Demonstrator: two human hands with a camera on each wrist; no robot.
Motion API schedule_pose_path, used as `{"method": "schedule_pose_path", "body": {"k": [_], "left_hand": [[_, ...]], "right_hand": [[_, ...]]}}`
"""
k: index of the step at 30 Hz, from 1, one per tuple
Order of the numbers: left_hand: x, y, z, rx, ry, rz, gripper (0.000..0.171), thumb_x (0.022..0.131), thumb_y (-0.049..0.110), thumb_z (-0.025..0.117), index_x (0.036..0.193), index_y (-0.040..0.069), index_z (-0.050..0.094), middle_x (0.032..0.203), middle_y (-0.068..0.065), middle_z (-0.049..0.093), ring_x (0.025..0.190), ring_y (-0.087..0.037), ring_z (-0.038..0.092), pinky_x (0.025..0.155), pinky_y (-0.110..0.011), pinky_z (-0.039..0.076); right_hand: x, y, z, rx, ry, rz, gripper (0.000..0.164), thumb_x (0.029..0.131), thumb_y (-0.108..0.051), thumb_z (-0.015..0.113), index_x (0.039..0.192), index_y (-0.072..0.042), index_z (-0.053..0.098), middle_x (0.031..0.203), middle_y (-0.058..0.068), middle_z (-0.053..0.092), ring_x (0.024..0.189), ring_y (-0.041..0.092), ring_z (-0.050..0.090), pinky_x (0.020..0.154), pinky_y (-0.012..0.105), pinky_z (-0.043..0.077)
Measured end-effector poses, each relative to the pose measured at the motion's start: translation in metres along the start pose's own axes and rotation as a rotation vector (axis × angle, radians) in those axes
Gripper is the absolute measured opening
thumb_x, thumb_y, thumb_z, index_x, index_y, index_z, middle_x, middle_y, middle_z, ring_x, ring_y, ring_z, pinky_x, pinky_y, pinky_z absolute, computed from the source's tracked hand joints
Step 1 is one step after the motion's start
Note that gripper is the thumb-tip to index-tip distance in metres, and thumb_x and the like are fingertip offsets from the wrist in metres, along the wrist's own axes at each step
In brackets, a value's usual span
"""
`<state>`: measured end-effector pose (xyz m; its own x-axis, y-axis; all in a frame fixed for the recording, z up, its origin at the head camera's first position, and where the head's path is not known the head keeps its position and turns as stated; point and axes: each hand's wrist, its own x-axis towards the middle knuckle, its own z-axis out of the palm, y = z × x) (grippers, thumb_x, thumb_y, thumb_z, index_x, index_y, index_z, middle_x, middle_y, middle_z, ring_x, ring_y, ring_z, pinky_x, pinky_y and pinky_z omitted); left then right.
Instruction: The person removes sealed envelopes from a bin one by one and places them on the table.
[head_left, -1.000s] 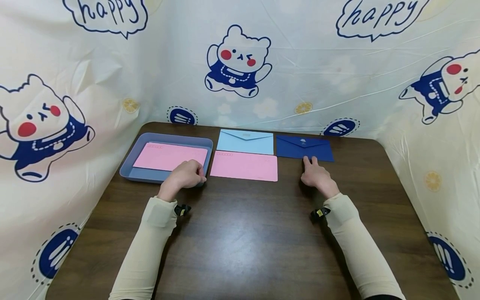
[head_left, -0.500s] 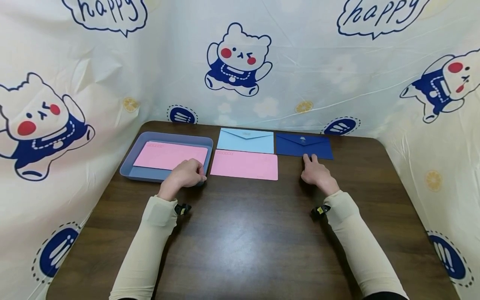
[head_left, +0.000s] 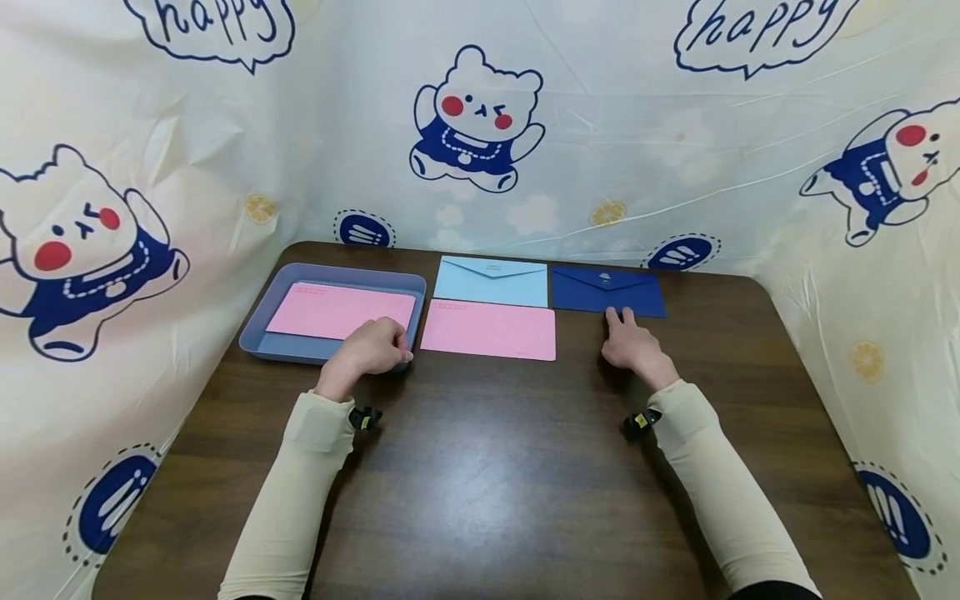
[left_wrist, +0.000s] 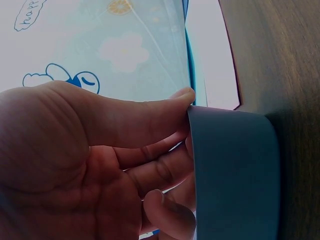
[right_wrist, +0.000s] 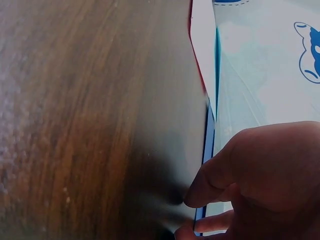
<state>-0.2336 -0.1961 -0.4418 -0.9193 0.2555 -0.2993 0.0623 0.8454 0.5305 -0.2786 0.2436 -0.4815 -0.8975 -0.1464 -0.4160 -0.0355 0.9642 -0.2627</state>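
Observation:
At the left of the table, my left hand (head_left: 367, 346) holds the near right corner of a blue-grey tray (head_left: 251, 337). Thumb and fingers pinch the tray's rim (left_wrist: 235, 165) in the left wrist view. A pink envelope (head_left: 337, 312) lies inside the tray, partly covered by this hand. On the right, my right hand (head_left: 632, 348) touches the near edge of a dark blue envelope (head_left: 607, 292) with extended fingertips. Between the hands, a second pink envelope (head_left: 487, 331) lies just in front of a light blue envelope (head_left: 491, 283), whose flap faces up.
The brown wooden table (head_left: 480, 483) stretches toward me in front of the envelopes. A printed curtain (head_left: 615, 125) with bear figures hangs behind its far edge and down both sides.
The dark blue envelope has shifted very slightly away from me, its right end most, with my right fingertips at its edge. My left hand and the tray have stayed put.

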Motion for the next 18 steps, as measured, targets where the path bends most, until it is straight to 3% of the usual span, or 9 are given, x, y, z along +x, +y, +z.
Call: {"method": "schedule_pose_path", "body": {"k": [18], "left_hand": [[0.0007, 0.0001, -0.0006, -0.009, -0.012, -0.017, 0.019, 0.099, 0.012, 0.072, 0.082, 0.006, 0.068, 0.077, -0.010, 0.058, 0.077, -0.027, 0.056, 0.069, -0.039, 0.045]], "right_hand": [[0.0005, 0.0015, 0.0034, -0.010, 0.022, 0.015, 0.068, 0.106, -0.011, 0.040, 0.166, 0.003, 0.010, 0.167, 0.036, 0.003, 0.115, 0.061, 0.056, 0.090, 0.064, 0.049]]}}
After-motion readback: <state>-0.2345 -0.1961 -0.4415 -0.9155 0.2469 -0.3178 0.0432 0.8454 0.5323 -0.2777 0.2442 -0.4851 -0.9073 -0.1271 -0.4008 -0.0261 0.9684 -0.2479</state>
